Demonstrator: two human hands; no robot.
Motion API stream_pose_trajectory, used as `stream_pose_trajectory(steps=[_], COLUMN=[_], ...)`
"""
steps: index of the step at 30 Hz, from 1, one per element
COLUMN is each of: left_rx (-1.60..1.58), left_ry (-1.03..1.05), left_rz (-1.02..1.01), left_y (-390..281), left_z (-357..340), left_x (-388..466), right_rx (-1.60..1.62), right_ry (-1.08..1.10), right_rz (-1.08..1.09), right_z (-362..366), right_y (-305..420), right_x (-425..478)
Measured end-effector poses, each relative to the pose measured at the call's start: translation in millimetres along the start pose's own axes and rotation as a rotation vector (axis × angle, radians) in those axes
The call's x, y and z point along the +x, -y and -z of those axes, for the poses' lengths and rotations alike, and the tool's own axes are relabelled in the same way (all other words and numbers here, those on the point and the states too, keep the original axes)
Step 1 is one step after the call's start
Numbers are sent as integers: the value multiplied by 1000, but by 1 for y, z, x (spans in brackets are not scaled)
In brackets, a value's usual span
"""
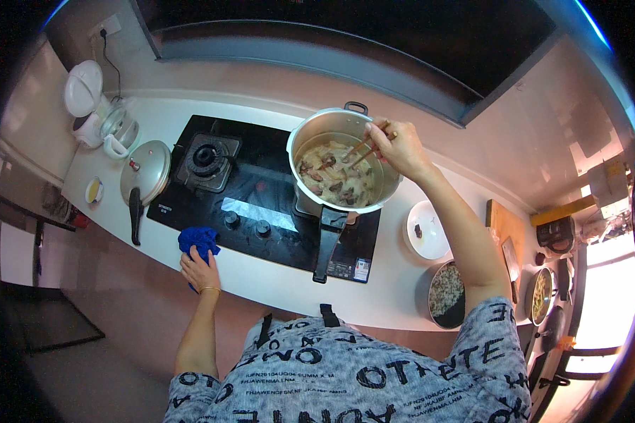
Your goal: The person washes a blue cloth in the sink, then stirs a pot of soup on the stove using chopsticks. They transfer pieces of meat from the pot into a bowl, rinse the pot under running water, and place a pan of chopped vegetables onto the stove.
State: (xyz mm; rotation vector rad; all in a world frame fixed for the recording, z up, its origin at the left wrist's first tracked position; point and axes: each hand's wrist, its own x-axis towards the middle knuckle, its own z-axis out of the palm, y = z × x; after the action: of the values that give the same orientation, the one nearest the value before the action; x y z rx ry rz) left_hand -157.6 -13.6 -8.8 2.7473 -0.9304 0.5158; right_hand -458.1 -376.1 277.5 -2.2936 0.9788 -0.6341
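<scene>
My right hand (399, 147) grips a pair of wooden chopsticks (362, 152) over a pressure cooker pot (390, 196), their tips down at the food. Pieces of meat and other bits in pale broth (334, 172) fill the lower part of the pot. It stands on the right side of a black glass gas hob (275, 180), its black handle (329, 243) towards me. At the counter's front edge, left of centre, my left hand (200, 269) rests on a bunched blue cloth (198, 241) and holds it.
The cooker's lid (147, 172) lies left of the hob, near a small bowl (93, 190) and a glass kettle (120, 130). To the right are a white plate (428, 240) with a dark morsel, a pot of rice (445, 291), a cutting board (504, 224) and a cleaver (510, 258).
</scene>
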Motion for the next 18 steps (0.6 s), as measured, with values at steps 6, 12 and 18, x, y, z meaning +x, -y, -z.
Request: stream_pose_trajectory(steps=[6,12,18], left_rx=[8,-5,-30], left_ry=[7,5,30], left_rz=[-1,5,8], left_y=[0,-3,-2], left_z=[1,4,1], left_x=[0,2,0], right_rx=[2,180,119], right_ry=[265,252,225], right_rz=[-3,3,67], right_z=[-15,-20,-22], right_y=[9,16,-1], right_x=[-13,-12,-5])
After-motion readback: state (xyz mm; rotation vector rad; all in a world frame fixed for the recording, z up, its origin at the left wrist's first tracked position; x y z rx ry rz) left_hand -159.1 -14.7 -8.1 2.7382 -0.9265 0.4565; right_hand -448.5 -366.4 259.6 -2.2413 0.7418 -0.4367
